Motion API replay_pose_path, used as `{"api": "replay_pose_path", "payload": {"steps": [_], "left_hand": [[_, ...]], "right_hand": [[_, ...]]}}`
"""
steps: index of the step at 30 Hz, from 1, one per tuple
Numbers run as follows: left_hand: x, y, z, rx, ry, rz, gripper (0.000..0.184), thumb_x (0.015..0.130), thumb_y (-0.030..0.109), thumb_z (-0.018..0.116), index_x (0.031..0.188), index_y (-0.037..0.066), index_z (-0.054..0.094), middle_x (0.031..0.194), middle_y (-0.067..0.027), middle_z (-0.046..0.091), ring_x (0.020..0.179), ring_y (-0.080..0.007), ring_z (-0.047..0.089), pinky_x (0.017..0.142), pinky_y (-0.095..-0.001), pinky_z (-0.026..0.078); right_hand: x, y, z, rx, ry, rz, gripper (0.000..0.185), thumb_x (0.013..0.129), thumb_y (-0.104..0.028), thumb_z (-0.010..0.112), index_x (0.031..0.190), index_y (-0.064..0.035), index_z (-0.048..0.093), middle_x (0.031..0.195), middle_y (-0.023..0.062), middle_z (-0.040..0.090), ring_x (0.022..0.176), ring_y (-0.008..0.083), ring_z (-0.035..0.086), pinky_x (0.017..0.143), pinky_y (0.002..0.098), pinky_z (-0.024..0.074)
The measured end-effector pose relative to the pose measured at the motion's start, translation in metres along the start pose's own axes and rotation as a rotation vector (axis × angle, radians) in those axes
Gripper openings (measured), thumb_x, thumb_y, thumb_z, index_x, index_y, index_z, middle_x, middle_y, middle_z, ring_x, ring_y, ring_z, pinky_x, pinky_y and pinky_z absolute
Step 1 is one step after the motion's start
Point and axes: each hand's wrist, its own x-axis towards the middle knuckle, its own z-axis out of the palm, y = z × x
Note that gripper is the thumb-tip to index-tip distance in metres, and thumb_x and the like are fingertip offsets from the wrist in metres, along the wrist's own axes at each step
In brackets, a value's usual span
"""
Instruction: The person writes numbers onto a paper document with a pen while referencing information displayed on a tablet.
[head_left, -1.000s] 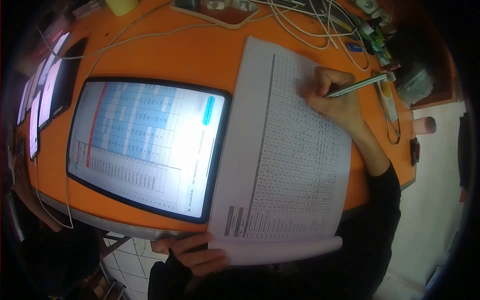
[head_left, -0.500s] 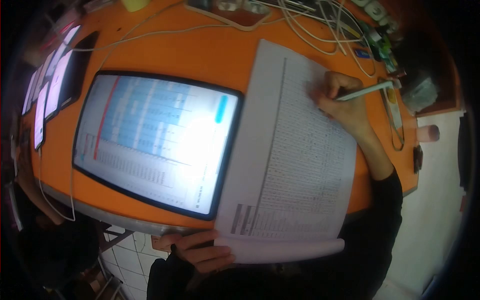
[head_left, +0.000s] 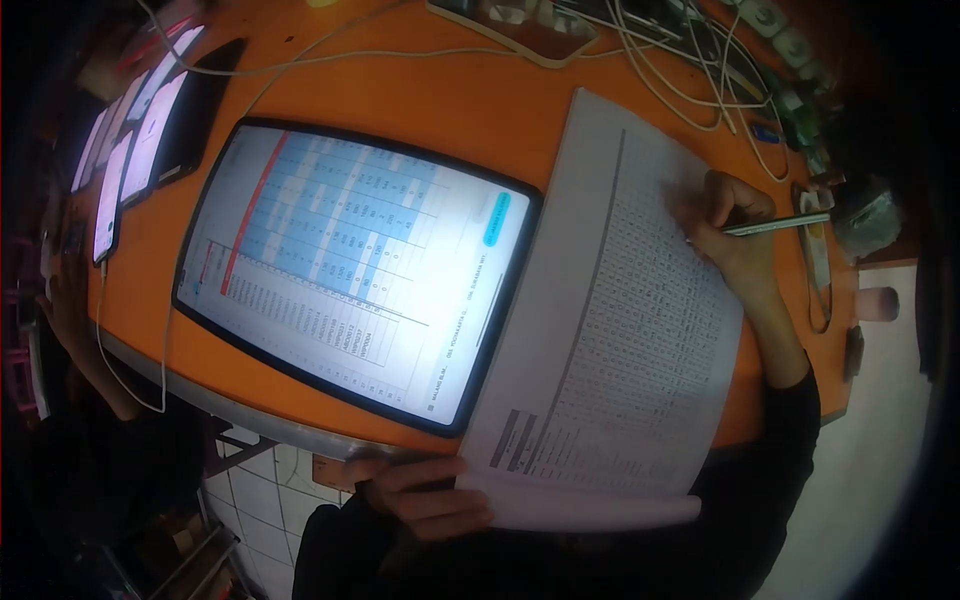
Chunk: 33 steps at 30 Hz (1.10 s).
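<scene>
A printed sheet of paper (head_left: pixel 600 340) with a dense table of small figures lies on the orange table, its near edge curled over. My right hand (head_left: pixel 738 235) is closed around a pale pen (head_left: pixel 780 224) and rests on the upper right of the sheet. Its fingertips are a little blurred, and the pen's tip is hidden. At the near left corner of the paper, my left hand (head_left: pixel 430 497) grips the curled edge with its fingers over it. Left of the sheet lies a lit tablet (head_left: pixel 350 280), showing a spreadsheet with blue cells.
Several lit phones (head_left: pixel 140 150) lie at the far left, beside another person's arm (head_left: pixel 95 360). White cables (head_left: pixel 680 90) tangle near a tray (head_left: pixel 520 35) at the back. A clear plastic bag (head_left: pixel 868 220) sits at the right edge of the orange table (head_left: pixel 400 95).
The view has shifted, so the tablet, paper and hands appear further right. The tablet's figures are sharper. The pen lies at a flatter angle in my right hand; my left hand keeps its hold.
</scene>
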Motion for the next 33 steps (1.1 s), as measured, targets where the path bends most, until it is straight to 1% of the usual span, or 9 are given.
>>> {"api": "replay_pose_path", "payload": {"steps": [5,7,11,16,20,22,25,29,33], "left_hand": [[0.004,-0.004,0.004,0.083,0.051,0.043,0.027,0.075,0.043,0.061,0.096,0.031,0.05,0.098,0.0167,0.053,0.095,-0.0077,0.053,0.103,-0.0358,0.012],[0.003,-0.014,0.0,0.224,0.071,0.295,0.023,0.077,0.046,0.057,0.093,0.031,0.051,0.092,0.0174,0.054,0.093,-0.0058,0.054,0.102,-0.0353,0.014],[0.002,-0.009,0.01,0.238,0.122,0.222,0.02,0.079,0.051,0.05,0.086,0.033,0.05,0.083,0.0175,0.054,0.087,-0.0014,0.054,0.102,-0.0335,0.014],[0.014,-0.01,0.028,0.346,0.405,0.215,0.027,0.082,0.057,0.038,0.074,0.032,0.045,0.074,0.0162,0.052,0.073,0.005,0.051,0.103,-0.0283,0.014],[0.012,-0.011,0.017,0.329,0.335,0.241,0.027,0.081,0.057,0.039,0.075,0.032,0.046,0.071,0.0155,0.052,0.072,0.0051,0.052,0.104,-0.0277,0.012],[0.012,-0.011,0.012,0.27,0.197,0.271,0.032,0.074,0.055,0.058,0.074,0.026,0.043,0.071,0.0104,0.046,0.081,-0.0028,0.05,0.108,-0.0316,0.009],[0.014,-0.012,0.023,0.332,0.36,0.245,0.028,0.08,0.059,0.04,0.075,0.031,0.046,0.07,0.0142,0.053,0.074,0.0046,0.052,0.106,-0.0273,0.01],[0.015,-0.01,0.02,0.355,0.336,0.232,0.028,0.079,0.059,0.042,0.075,0.031,0.045,0.071,0.0139,0.053,0.075,0.0043,0.053,0.107,-0.0274,0.011],[0.01,-0.01,0.019,0.346,0.319,0.236,0.029,0.078,0.059,0.045,0.076,0.03,0.045,0.071,0.0138,0.052,0.077,0.0049,0.052,0.106,-0.0272,0.013]], "right_hand": [[0.001,0.001,-0.002,-0.056,0.002,-0.025,0.036,0.068,0.009,0.06,0.054,-0.0106,0.033,0.052,-0.004,0.04,0.041,0.0015,0.04,0.038,0.0161,0.0329],[0.001,0.0,-0.003,-0.055,-0.018,0.016,0.037,0.068,0.008,0.062,0.054,-0.0104,0.034,0.052,-0.0039,0.041,0.042,0.0018,0.043,0.038,0.0159,0.0338],[0.001,-0.002,-0.003,-0.007,-0.027,0.022,0.037,0.068,0.006,0.063,0.053,-0.0099,0.034,0.05,-0.0032,0.043,0.042,0.002,0.045,0.038,0.016,0.0342],[0.002,-0.001,-0.005,-0.021,-0.035,0.061,0.036,0.068,0.004,0.065,0.054,-0.0094,0.034,0.048,-0.0027,0.044,0.042,0.0019,0.045,0.039,0.0158,0.0337],[0.001,-0.001,-0.004,-0.011,-0.038,0.088,0.036,0.067,0.003,0.066,0.053,-0.0091,0.034,0.047,-0.0023,0.045,0.041,0.0019,0.045,0.038,0.0158,0.0331],[0.003,0.007,-0.006,-0.083,-0.046,-0.009,0.037,0.067,0.003,0.066,0.053,-0.0089,0.034,0.047,-0.0024,0.045,0.041,0.0018,0.045,0.038,0.016,0.0329],[0.002,0.006,-0.007,-0.112,-0.051,-0.047,0.037,0.067,0.003,0.065,0.052,-0.0083,0.033,0.046,-0.0028,0.044,0.041,0.0017,0.045,0.038,0.0163,0.0324],[0.002,-0.005,-0.004,-0.047,-0.028,0.158,0.036,0.066,0.005,0.064,0.051,-0.007,0.033,0.046,-0.0034,0.042,0.042,0.0017,0.045,0.039,0.0165,0.032],[0.001,-0.002,-0.002,-0.087,-0.018,0.049,0.035,0.066,0.005,0.062,0.051,-0.0069,0.033,0.046,-0.0031,0.041,0.042,0.0017,0.045,0.039,0.0165,0.032]]}}
